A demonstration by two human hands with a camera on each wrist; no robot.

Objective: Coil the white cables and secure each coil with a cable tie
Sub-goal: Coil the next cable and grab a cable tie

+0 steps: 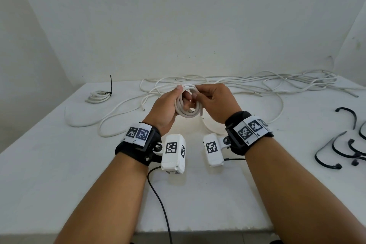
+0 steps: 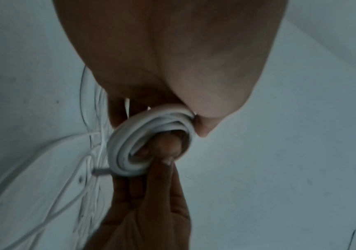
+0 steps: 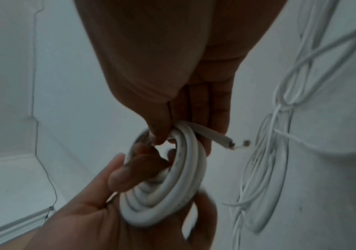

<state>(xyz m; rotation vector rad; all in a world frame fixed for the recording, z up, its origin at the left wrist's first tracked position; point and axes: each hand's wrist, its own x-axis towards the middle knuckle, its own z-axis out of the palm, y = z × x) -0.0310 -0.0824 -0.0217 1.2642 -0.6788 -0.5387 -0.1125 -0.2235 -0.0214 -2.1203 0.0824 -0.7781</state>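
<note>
Gripping white cable coil [image 1: 188, 105], both hands; no legible writing.

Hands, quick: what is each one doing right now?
Left hand: closed around the white cable coil, fingers through its middle.
Right hand: pinching the top of the same coil, near its free end.
</note>
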